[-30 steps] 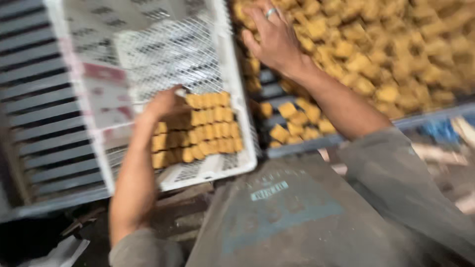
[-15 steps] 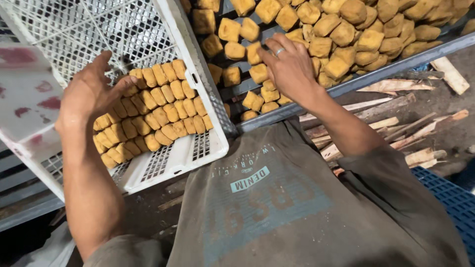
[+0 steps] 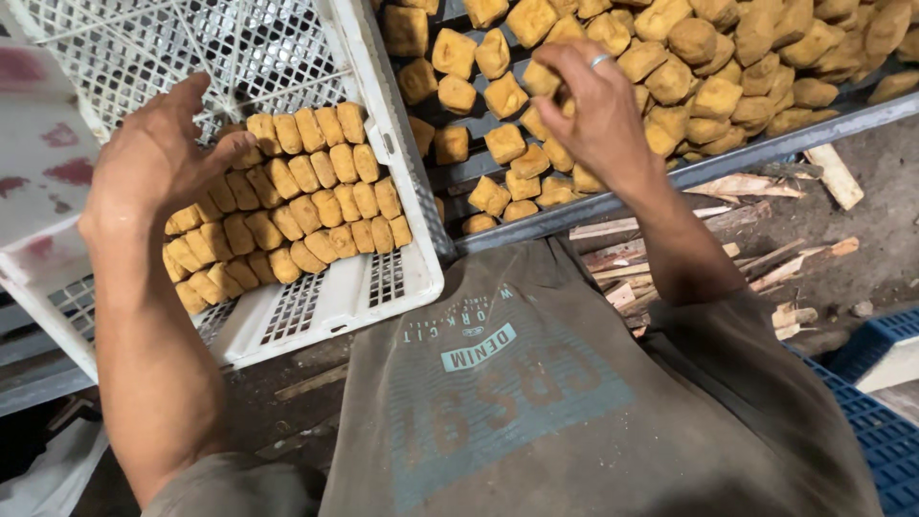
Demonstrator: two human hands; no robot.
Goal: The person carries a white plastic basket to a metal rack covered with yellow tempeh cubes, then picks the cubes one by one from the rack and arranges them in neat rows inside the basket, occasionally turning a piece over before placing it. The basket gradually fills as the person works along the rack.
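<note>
The left hand (image 3: pixel 153 158) hovers over the white crate (image 3: pixel 330 302), fingers spread wide and holding nothing, thumb just touching the upper left end of the packed cubes (image 3: pixel 287 206). These golden-brown cubes lie in tight slanted rows in the crate's near right corner; the mesh floor farther back is bare.

Right of the crate, a slatted metal rack (image 3: pixel 689 172) carries a loose heap of the same fried cubes (image 3: pixel 728 77). The right hand (image 3: pixel 598 105), a ring on one finger, is above the heap's near left part, just beside the crate's right wall. Its fingers are curled narrow and downward toward the cubes; whether they pinch one cannot be told.

Below the rack, wood scraps (image 3: pixel 766 220) litter the floor, and a blue crate (image 3: pixel 885 402) sits well to the right of the white one.
</note>
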